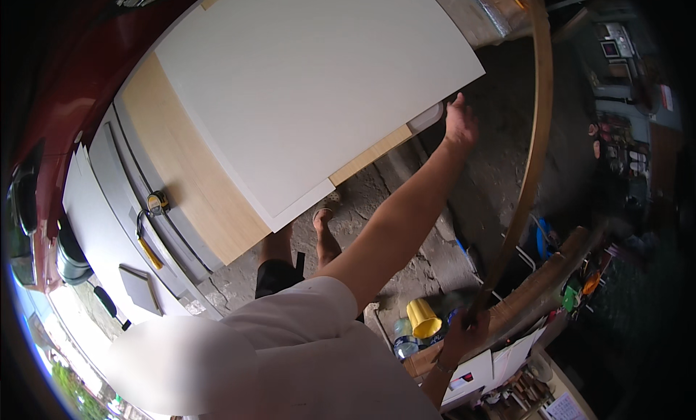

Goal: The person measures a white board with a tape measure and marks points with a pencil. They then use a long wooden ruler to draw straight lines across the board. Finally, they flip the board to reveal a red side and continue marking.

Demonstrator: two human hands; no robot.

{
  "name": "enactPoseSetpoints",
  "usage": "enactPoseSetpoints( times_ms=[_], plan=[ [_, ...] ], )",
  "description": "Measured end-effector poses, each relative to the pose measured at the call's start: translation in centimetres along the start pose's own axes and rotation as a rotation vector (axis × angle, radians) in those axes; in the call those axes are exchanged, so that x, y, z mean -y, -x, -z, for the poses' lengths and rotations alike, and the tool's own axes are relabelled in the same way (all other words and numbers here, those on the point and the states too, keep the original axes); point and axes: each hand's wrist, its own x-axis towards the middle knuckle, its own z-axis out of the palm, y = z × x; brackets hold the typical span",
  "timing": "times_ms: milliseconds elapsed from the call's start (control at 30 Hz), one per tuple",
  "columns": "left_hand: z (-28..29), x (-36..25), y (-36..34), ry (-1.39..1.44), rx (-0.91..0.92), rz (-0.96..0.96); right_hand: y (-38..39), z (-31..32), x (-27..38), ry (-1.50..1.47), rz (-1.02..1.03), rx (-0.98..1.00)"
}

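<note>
My left arm, in a white sleeve, reaches across to the right edge of a large white board (312,94). There my left hand (462,123) is held up beside the board's corner, its fingers apart and nothing visible in them. Low on the right, my right hand (467,331) is closed around the lower end of a long wooden strip (540,123). The strip rises past the board to the upper edge of the view, bowed by the lens. Under the white board lies a pale wood-coloured panel (185,159), showing at its left side and near edge.
A tape measure (156,202) and a yellow-handled tool (150,252) lie left of the panels. A red vehicle (80,79) stands along the left. Nearby on the right are a yellow bucket (423,318) and a cluttered bench (536,304). Cracked concrete floor (428,275) shows below.
</note>
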Motion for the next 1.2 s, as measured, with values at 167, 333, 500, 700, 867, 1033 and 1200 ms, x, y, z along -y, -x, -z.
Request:
enactPoseSetpoints(
  times_ms=[167, 333, 500, 700, 867, 1033, 1200],
  plan=[
    [-3.0, -0.2, 2.5, 0.035, -0.073, -0.143, -0.6, 0.6, -1.4, 0.035, -0.033, 0.031],
    [-3.9, -4.2, 9.8, 0.156, -0.039, -0.612, -2.6, 0.7, -1.7, -0.050, -0.027, 0.080],
    [-3.2, -10.2, 15.4, -0.022, -0.231, -0.899, -4.2, 0.7, 1.2, -0.132, 0.005, 0.006],
    [-1.5, -15.7, 19.6, -0.180, -0.135, -0.899, -4.8, 1.3, 3.4, -0.058, 0.110, 0.056],
    [5.2, -20.3, 27.9, -0.492, -0.107, -0.747, -5.0, 1.0, 2.9, -0.030, 0.248, 0.158],
    [11.7, -33.5, 30.8, -0.748, -0.176, -0.842, -3.7, -3.2, 4.3, -0.066, 0.475, 0.239],
    [12.0, -41.0, 27.5, -0.835, -0.324, -1.029, 0.9, -9.5, 7.9, -0.316, 0.464, 0.545]
  ],
)
